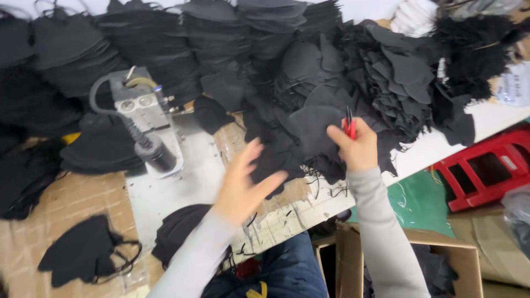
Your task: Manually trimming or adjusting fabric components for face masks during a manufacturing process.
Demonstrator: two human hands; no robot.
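big heaps of black fabric pieces filled the worktable's far edge, so most looked still to go; a few finished-looking black masks w/ ear loops lay at the near left corner. small welding machine sat left of centre. right hand was closed on red-handled snips, pinching a dark piece mid-table. left hand was spread apart, holding nothing, just beside that piece. piece looked thin, limp, matte.

A single head-worn view looks steeply down and forward from close above the tabletop. The person's arms enter from the bottom centre; the floor and a red stool show at right.
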